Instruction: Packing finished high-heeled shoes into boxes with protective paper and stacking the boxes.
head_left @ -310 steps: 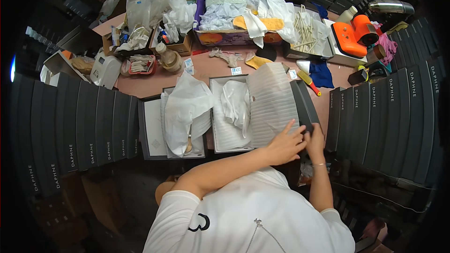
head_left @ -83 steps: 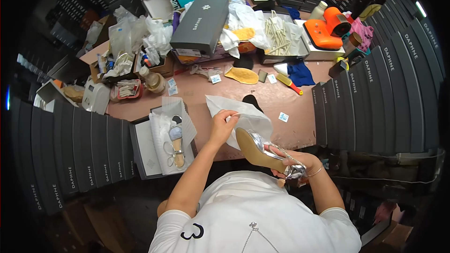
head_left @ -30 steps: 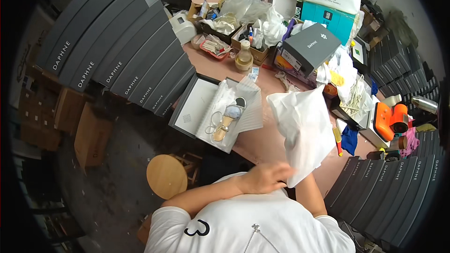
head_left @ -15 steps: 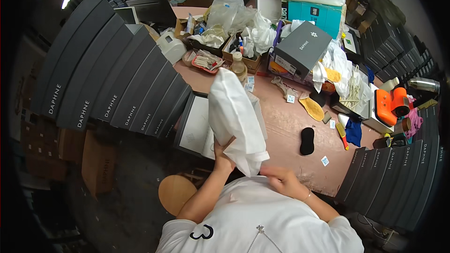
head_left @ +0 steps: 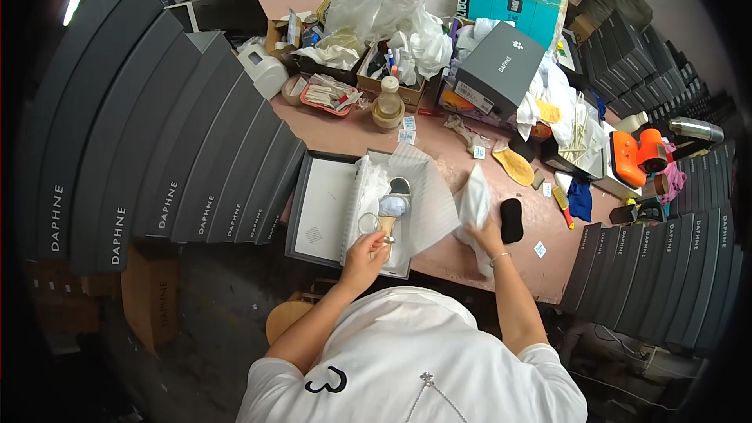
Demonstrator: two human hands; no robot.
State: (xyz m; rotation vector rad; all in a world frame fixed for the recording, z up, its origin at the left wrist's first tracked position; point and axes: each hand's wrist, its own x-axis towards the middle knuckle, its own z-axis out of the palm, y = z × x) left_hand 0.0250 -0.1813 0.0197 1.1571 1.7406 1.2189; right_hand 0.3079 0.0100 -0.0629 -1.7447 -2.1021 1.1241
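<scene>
An open grey shoebox (head_left: 315, 223) with tissue lining lies on the table in front of me. Inside it is a light strappy shoe (head_left: 395, 205) with pale stuffing at its toe, next to a clear-wrapped bundle (head_left: 374, 180). My left hand (head_left: 365, 258) reaches over the box's near edge, fingers closed on the strap end of the shoe. To the right of the box, my right hand (head_left: 487, 238) is closed on a crumpled white bag (head_left: 473, 202). Translucent tissue paper (head_left: 427, 200) spreads over the box's right side, between the two hands.
Just right of my right hand lies a black oval pad (head_left: 511, 221). Stacked grey shoeboxes (head_left: 157, 141) rise at the left, with more (head_left: 666, 274) at the right. A glue bottle (head_left: 388, 106), a yellow insole (head_left: 514, 166) and an orange tool (head_left: 638, 158) sit farther back.
The white bag, upright in my left hand before, is now low at the right in my right hand. My left hand has moved into the box, where the shoe now shows.
</scene>
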